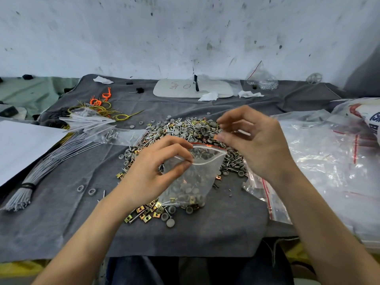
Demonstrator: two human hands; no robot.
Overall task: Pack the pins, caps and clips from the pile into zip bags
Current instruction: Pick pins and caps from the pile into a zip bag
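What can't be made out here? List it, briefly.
Head view: the right hand is motion-blurred, so whether its grip holds a part is unclear.
Parts inside the zip bag cannot be counted; hazy plastic and the left hand cover them.
Writing on the white board by the wall is too small.
The printed sack is cut off by the right edge.

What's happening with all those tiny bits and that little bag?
A person is filling a zip bag with small parts from the pile on the grey cloth. The left hand pinches the bag's open mouth; some caps, pins and clips already sit at its bottom. The right hand hovers just above the opening, blurred, so whether it holds a part is unclear.
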